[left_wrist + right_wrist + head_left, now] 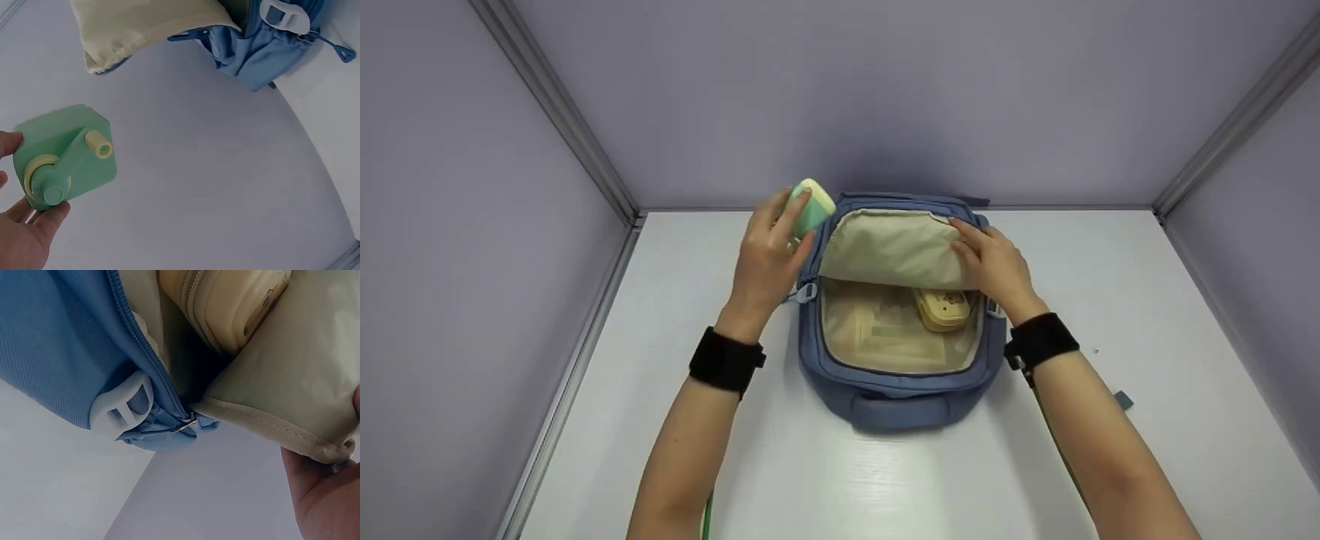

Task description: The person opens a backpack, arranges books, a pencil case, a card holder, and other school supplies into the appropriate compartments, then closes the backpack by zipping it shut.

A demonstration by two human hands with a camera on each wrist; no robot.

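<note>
A blue backpack (896, 390) lies open on the white table (1110, 300), its beige lining showing. My right hand (994, 262) grips the beige flap (892, 247) and holds it lifted; in the right wrist view the flap's hem (264, 427) sits against my palm (326, 495). Inside lies a yellow zipped case (943, 307) on flat papers. My left hand (769, 251) holds a small green box (812, 206) just left of the bag's opening. The left wrist view shows the box (67, 154) with a cream crank and knob on its face.
Grey-lilac walls with metal corner posts (562, 120) enclose the table on three sides. A white plastic buckle (121, 408) hangs at the bag's side. A small teal strap end (1123, 400) lies on the table by my right forearm.
</note>
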